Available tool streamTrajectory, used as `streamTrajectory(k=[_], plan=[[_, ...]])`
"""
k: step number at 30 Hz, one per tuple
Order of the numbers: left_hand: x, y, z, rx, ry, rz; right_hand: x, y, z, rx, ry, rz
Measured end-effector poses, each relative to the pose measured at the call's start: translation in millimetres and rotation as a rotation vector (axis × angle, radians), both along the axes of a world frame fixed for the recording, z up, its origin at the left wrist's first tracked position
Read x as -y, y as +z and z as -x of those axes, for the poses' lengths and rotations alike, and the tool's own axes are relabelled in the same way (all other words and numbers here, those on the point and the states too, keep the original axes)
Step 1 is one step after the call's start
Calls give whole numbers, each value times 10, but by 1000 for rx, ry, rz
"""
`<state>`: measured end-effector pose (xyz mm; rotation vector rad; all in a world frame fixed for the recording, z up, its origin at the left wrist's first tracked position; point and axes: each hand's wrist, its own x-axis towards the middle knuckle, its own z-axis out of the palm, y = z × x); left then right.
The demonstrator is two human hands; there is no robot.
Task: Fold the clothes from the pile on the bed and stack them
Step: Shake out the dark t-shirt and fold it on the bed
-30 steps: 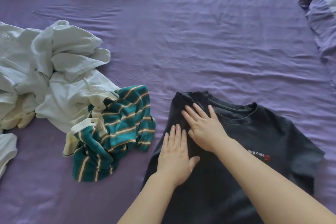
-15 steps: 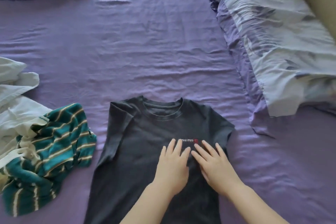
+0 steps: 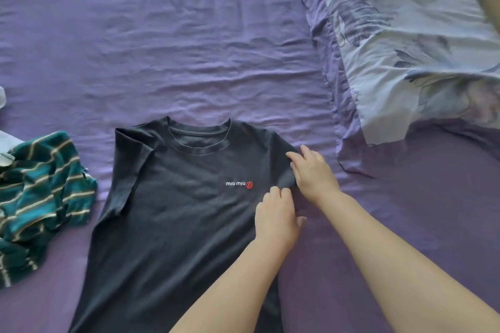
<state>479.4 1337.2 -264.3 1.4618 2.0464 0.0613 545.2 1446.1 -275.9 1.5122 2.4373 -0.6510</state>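
A dark grey T-shirt (image 3: 176, 211) with a small white and red chest logo lies face up on the purple bed sheet (image 3: 189, 48), collar away from me. My right hand (image 3: 315, 174) is at the shirt's right sleeve, its thumb on top of the bunched sleeve fabric, which it pinches. Just below it, my left hand (image 3: 277, 217) has curled fingers that grip the shirt's right side edge near the underarm. A crumpled green striped garment (image 3: 40, 197) from the pile lies left of the T-shirt.
A pale blue floral duvet (image 3: 405, 35) is heaped along the right side of the bed. Bits of white clothing (image 3: 5, 158) show at the far left edge. Wrinkled purple sheet stretches beyond the T-shirt's collar.
Both hands slid from the shirt's chest to its right sleeve and side edge, going from flat to gripping the fabric. The view turned right, so most of the white pile left the frame.
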Motion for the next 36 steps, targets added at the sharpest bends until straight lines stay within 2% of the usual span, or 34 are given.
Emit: streamTrajectory(k=[4, 7, 10, 13, 16, 18, 20, 21, 24, 26, 28, 30, 33, 36], plan=[[-119, -31, -71, -8, 122, 85, -42, 25, 81, -64, -191, 25], [-155, 3, -36, -2, 149, 56, -99, 85, 130, -40, -226, 13], [-64, 59, 57, 167, 261, -11, -123, 214, 206, -167, -358, 96], [89, 129, 209, 371, 445, -76, -106, 316, 387, -234, -398, 162], [214, 135, 374, 399, 645, -80, -20, 351, 629, -540, -536, 410], [271, 137, 470, 284, 704, -77, 34, 322, 736, -629, -504, 483], [337, 125, 535, 115, 629, -127, 62, 255, 732, -530, -303, 362], [368, 117, 554, 49, 521, -183, 75, 214, 698, -437, -183, 270], [447, 18, 575, -143, 43, -343, 145, 82, 562, -155, 201, 65], [505, -61, 587, -194, -159, -255, 208, 7, 492, -63, 331, 42], [562, -154, 631, -169, -218, -101, 267, -47, 448, -45, 367, 20], [619, -221, 682, -181, -227, -24, 350, -68, 421, -30, 367, -18], [722, -218, 759, -217, -236, 1, 597, -22, 345, -1, 305, -106], [894, -204, 840, -244, -262, -9, 929, 0, 222, -85, 158, -211]])
